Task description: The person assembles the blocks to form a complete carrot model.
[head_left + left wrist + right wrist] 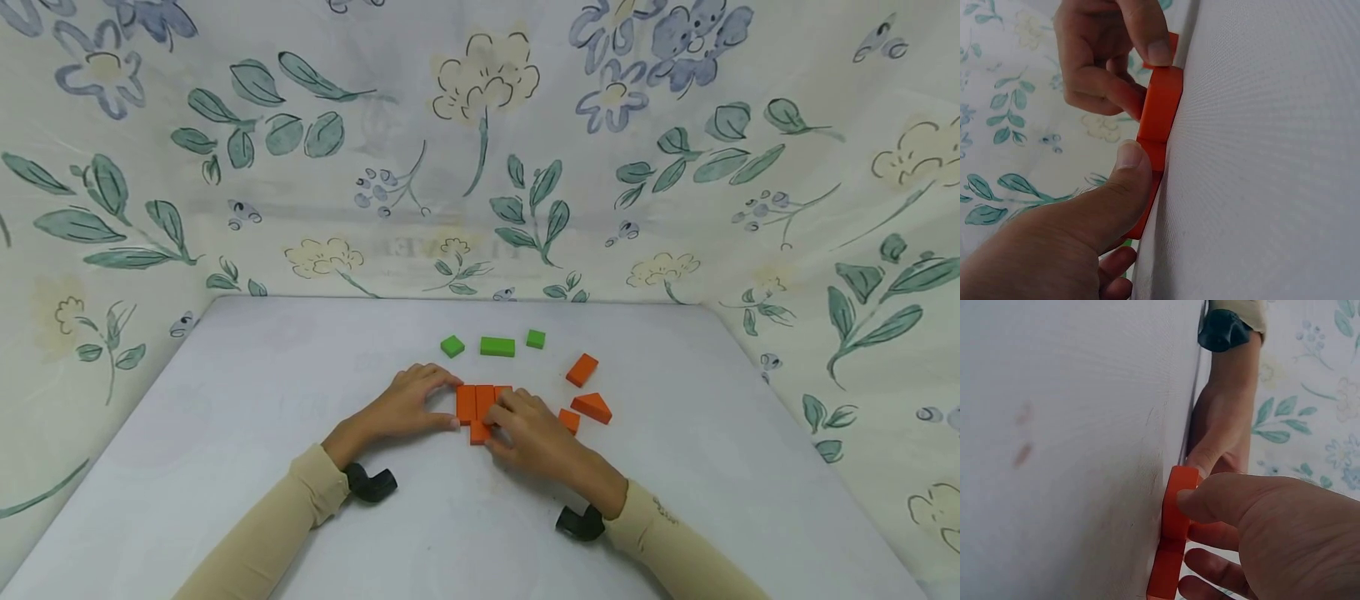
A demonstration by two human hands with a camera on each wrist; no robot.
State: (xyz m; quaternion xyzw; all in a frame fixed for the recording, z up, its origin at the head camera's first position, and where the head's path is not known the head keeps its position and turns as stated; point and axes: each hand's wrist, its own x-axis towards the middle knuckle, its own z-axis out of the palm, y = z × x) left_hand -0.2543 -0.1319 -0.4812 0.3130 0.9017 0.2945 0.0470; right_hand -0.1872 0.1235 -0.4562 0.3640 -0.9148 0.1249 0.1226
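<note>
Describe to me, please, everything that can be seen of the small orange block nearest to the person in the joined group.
The small orange block is plain, with flat faces and straight edges; its material is uncertain, perhaps painted wood. It lies flat on the white table, against the near side of a row of longer orange blocks. The right hand touches it with the thumb and hides its right part in the head view.
</note>
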